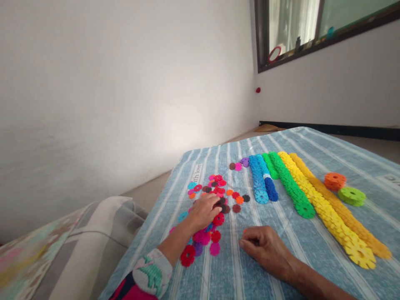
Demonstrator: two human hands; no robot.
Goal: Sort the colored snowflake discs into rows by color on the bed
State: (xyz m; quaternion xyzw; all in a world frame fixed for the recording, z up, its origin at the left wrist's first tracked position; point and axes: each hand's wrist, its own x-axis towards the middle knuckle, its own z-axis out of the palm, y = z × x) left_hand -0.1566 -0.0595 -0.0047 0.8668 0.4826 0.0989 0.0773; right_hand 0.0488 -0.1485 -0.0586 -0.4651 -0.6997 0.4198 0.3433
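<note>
A loose pile of small notched plastic discs, such as a red disc [188, 255] and a pink disc [215, 249], is scattered over the striped cloth. My left hand [204, 212] reaches over the middle of this pile. Its thumb and fingers are apart, with the fingertips near a black disc [222, 201] and a brown disc [236, 208]. To the right of the pile, my right hand [267, 250] is curled closed just above the cloth. A sliver of an orange disc [245, 231] shows at its bent forefinger; the rest is hidden.
Joined disc rows lie at right: light blue [258, 179], dark blue [271, 189], green [290, 183], yellow [328, 221] and darker yellow [343, 208]. Beyond them sit an orange stack [335, 181] and a lime stack [351, 196]. Draped fabric [93, 237] lies left of the striped cloth [218, 287].
</note>
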